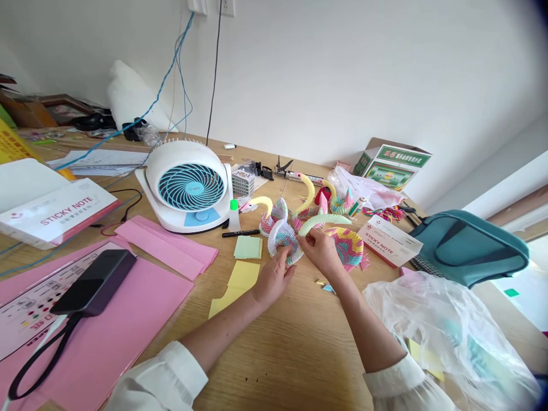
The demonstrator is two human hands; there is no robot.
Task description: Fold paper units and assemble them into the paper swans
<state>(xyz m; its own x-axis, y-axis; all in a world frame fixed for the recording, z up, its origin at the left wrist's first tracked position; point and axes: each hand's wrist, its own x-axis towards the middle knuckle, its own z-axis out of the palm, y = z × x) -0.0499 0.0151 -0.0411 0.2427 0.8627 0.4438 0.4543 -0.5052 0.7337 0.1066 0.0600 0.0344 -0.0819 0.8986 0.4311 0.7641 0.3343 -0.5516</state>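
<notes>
My left hand (274,278) is closed on the near rim of a white and pale blue folded-paper body (279,233), its thumb and fingers pinching the edge. My right hand (320,249) grips the lower end of a pale green curved folded-paper neck (329,219) beside that body. Whether the neck touches the body is hidden by my fingers. Just behind stand folded-paper swans with yellow necks, one swan (266,216) at the left and another swan (306,200) in the middle. A round yellow, pink and blue folded-paper piece (350,245) lies right of my right hand.
A white fan (188,182) stands at the left, near a green-capped bottle (233,220), a black marker (240,233) and green sticky notes (247,247). Pink paper (141,308) carries a power bank (96,279). Rightward are a sticky-note box (389,240), plastic bag (432,319) and teal bag (471,245).
</notes>
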